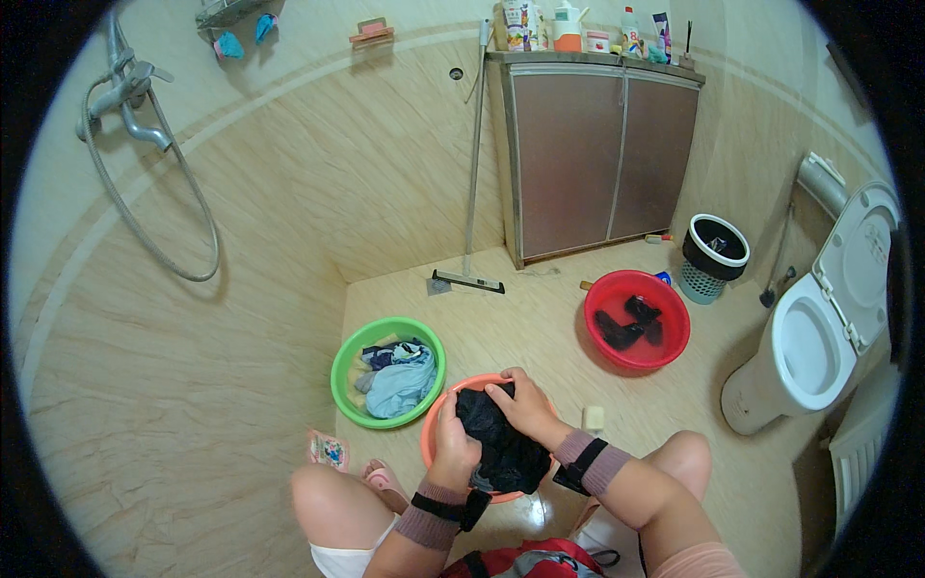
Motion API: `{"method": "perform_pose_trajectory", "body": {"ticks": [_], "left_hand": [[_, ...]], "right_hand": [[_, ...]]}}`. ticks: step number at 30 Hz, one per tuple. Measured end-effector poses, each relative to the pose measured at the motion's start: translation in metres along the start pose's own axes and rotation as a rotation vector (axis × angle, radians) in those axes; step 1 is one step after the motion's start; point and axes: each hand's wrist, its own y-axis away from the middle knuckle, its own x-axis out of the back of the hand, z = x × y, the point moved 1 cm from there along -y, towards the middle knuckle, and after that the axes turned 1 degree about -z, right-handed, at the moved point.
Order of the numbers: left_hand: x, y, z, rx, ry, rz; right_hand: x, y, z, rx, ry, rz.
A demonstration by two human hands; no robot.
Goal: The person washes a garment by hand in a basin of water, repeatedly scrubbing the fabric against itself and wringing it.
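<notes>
A bundle of black cloth (pixel 498 437) lies over an orange plastic basin (pixel 431 426) between my knees. My left hand (pixel 457 444) grips the cloth along its left side. On its upper right edge, my right hand (pixel 526 406) holds it with thumb and fingers. The cloth hides most of the basin's inside. Close to the left stands a green plastic basin (pixel 338 390) with light blue and dark garments (pixel 401 383) in it. A pale bar of soap (pixel 593 418) rests on the floor right of my right hand.
A red basin (pixel 683 325) holds water and black cloth pieces (pixel 620 332). Beyond are a floor squeegee (pixel 470 280), a low cabinet (pixel 567 159) and a waste bin (pixel 704 278). A toilet (pixel 777 368) stands right; a printed packet (pixel 329 451) lies left. The shower hose (pixel 195 267) hangs on the wall.
</notes>
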Motion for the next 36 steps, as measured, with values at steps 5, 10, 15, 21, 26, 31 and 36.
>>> {"method": "perform_pose_trajectory", "body": {"ticks": [5, 10, 15, 21, 26, 31, 36], "left_hand": [[0.019, -0.008, -0.019, 0.261, 0.025, 0.136], [0.032, -0.009, -0.011, 0.215, 0.163, -0.080], [0.000, 0.014, -0.011, 0.257, 0.460, -0.039], [0.023, -0.008, -0.061, 0.024, -0.124, -0.175], [0.071, -0.018, -0.044, -0.162, -0.606, -0.118], [0.058, -0.021, -0.055, 0.098, 0.270, -0.433], [0.015, -0.001, -0.038, 0.227, 0.158, 0.067]], "right_hand": [[0.000, 0.007, 0.002, 0.087, 0.217, -0.185], [-0.011, 0.041, -0.030, 0.484, 0.229, -0.365], [-0.007, 0.063, -0.039, 0.615, 0.310, -0.407], [-0.007, 0.027, 0.007, 0.594, 0.414, -0.056], [-0.025, 0.041, -0.027, 0.558, 0.340, -0.090], [-0.015, 0.035, -0.015, 0.570, 0.264, -0.071], [-0.011, 0.032, -0.016, 0.563, 0.321, -0.049]]}}
